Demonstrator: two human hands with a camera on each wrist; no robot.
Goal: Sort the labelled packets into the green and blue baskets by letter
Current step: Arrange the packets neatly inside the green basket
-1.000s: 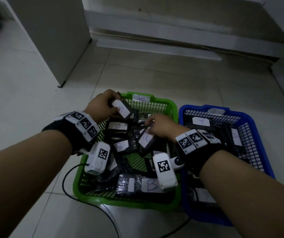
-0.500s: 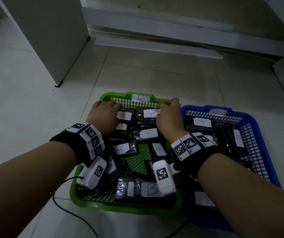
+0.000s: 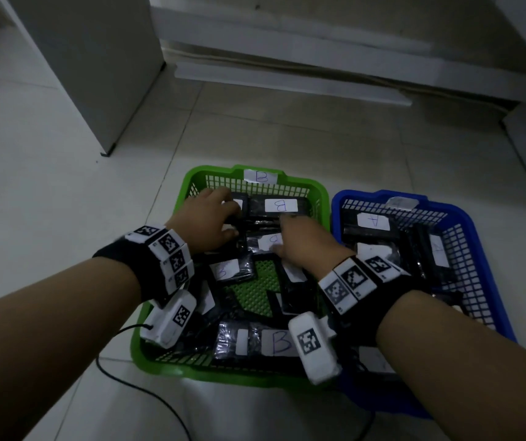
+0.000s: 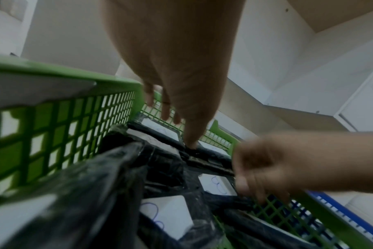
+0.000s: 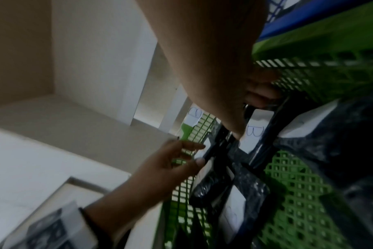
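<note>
Two baskets stand side by side on the tiled floor (image 3: 64,192), touching along one edge, and we read them from left to right; at the far left a black cable (image 3: 147,389) curls over the tiles beside the green basket (image 3: 159,366); this basket carries a paper tag marked B (image 3: 260,176) on its far rim and holds black packets with white labels, several of them reading B; our left hand (image 3: 207,224) lies over the far left corner of the pile, its fingers extended and spread, one fingertip (image 4: 191,143) pressing down on a packet, with nothing gripped; just beyond it a B-labelled packet (image 3: 280,205) lies flat against the far wall; another B-labelled packet (image 3: 279,342) lies at the near edge; our right hand (image 3: 306,246) rests over the middle of the same basket, its fingers bent toward the packets beneath it, and we cannot tell whether they hold one, since the wrist views are blurred there; the two hands lie near each other but apart; at the right stands the blue basket (image 3: 478,230), with a packet labelled A (image 3: 373,221) near its far wall and further packets standing or leaning along its right side.
</note>
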